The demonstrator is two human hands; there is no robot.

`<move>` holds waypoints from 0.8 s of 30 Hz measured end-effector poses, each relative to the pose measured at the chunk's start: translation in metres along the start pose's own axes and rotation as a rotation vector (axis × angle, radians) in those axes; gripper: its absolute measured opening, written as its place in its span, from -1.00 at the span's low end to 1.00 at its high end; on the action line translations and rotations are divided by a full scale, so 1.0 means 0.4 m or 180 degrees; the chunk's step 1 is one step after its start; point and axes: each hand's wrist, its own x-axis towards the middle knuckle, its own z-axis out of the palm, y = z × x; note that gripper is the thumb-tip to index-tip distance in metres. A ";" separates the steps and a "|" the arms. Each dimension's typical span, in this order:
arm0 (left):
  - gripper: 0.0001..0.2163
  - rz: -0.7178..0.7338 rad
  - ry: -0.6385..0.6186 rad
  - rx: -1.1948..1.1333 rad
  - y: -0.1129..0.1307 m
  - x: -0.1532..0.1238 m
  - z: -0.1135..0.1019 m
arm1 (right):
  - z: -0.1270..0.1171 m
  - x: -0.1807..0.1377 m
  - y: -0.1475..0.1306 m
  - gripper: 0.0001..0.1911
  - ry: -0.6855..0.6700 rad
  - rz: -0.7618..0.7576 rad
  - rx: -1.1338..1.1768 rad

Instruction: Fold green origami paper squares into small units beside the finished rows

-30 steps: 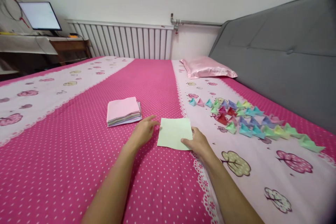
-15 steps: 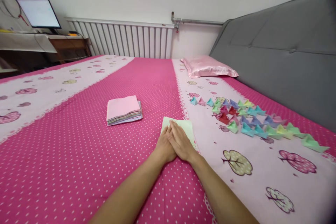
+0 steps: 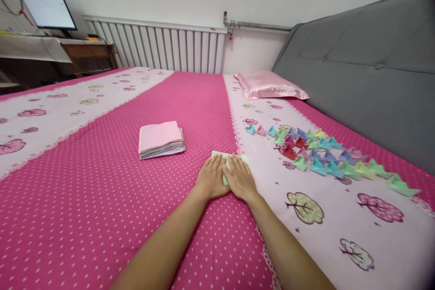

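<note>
A pale green sheet of paper (image 3: 225, 178) lies on the pink dotted bedspread, mostly covered by my hands. My left hand (image 3: 212, 177) rests flat on its left part, fingers stretched forward. Flat on the right part is my right hand (image 3: 240, 178), its thumb side touching or nearly touching the left hand. Only a strip between the hands and the far edge of the sheet show. Left of the hands sits a stack of coloured paper (image 3: 160, 138), pink on top. Over to the right stand several small folded paper boats (image 3: 317, 166) in green, blue, red, yellow and pink.
The bedspread (image 3: 102, 199) has pink dotted and white tree-print bands. A pink pillow (image 3: 268, 84) lies by the grey headboard (image 3: 367, 50). Beyond the bed are a white radiator (image 3: 163, 45) and a desk with a monitor (image 3: 47, 9).
Before, my right hand overlapped the left on the sheet. Now the hands lie side by side, spread apart over the paper, covering more of its right part. The view has tilted slightly down.
</note>
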 end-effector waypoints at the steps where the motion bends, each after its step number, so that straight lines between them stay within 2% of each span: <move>1: -0.28 -0.0006 -0.0001 0.0007 -0.005 0.000 -0.001 | 0.000 0.000 0.003 -0.30 0.0036 0.0056 -0.0065; 8: -0.16 0.0043 -0.0042 0.0002 -0.042 0.001 -0.017 | -0.001 -0.002 0.020 -0.29 0.0244 0.0374 -0.0291; 14: -0.12 -0.0471 -0.0033 0.0080 -0.084 -0.008 -0.028 | -0.014 -0.017 0.039 -0.29 0.0306 0.0646 -0.0306; 18: -0.25 -0.0801 0.0069 0.0134 -0.096 -0.015 -0.032 | -0.028 -0.024 0.058 -0.31 0.0385 0.0896 -0.0168; 21: -0.35 -0.1008 0.0167 0.0098 -0.092 -0.017 -0.044 | -0.058 -0.024 0.077 -0.34 0.0572 0.1017 0.0415; 24: -0.45 -0.1089 0.0440 0.0012 -0.078 -0.014 -0.063 | -0.100 -0.024 0.096 -0.36 0.0783 0.1115 0.0815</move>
